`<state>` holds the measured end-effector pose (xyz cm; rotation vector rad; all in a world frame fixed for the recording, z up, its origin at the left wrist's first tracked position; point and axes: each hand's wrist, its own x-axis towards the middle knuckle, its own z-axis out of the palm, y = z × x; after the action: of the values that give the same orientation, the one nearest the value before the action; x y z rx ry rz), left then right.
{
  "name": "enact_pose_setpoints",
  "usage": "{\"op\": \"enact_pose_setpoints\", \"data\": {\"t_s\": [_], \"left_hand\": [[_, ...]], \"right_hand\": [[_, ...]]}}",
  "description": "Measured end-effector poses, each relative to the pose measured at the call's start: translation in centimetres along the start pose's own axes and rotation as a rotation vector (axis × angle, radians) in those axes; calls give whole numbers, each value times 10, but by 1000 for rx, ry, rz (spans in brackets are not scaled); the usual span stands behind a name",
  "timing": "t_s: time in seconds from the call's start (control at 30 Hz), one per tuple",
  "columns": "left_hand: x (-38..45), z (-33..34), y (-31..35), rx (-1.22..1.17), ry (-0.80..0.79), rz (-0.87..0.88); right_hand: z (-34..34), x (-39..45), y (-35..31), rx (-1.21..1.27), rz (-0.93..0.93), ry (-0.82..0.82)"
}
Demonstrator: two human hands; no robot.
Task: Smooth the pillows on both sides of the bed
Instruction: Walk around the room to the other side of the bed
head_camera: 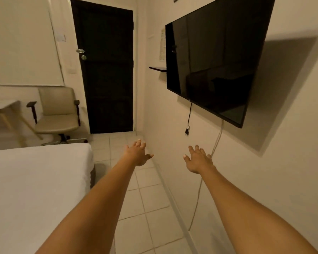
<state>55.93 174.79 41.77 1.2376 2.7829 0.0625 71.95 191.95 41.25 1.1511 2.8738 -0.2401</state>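
Bed (pixel 35 180) left, television (pixel 215 57) right — hands empty

Dark door (pixel 106 70), wall television (pixel 215 57), beige chair (pixel 58 114).

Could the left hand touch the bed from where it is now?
Probably yes. The left hand hangs open over the floor tiles, beside the bed, with nothing between them; a short sideways swing should reach it.
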Motion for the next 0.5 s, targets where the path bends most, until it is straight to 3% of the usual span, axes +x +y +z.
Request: {"op": "enact_pose_setpoints", "data": {"t_s": [0.5], "left_hand": [[209, -54, -164, 48, 45, -175]], "right_hand": [[-27, 265, -150, -4, -205, 59]]}}
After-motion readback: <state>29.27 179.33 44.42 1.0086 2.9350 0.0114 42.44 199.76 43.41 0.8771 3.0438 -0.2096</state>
